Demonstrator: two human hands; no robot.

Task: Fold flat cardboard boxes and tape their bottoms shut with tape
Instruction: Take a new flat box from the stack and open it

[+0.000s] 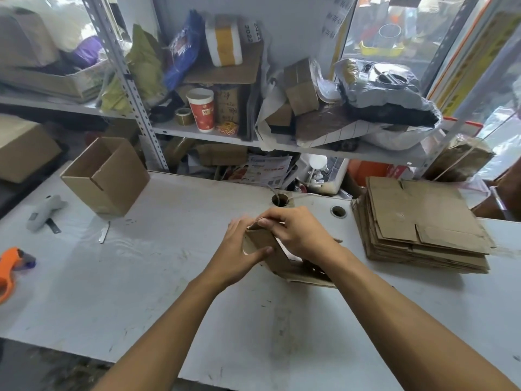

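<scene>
Both hands grip box; flat stack rt, prob untouched

White foam block label: "2022". Other print too blurred.

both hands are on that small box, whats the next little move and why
Probably keep pressing the flaps of the small box flat: the left hand and right hand both grip it, its flaps are not yet closed, and the orange tape dispenser lies untouched at the table's left edge.
</scene>
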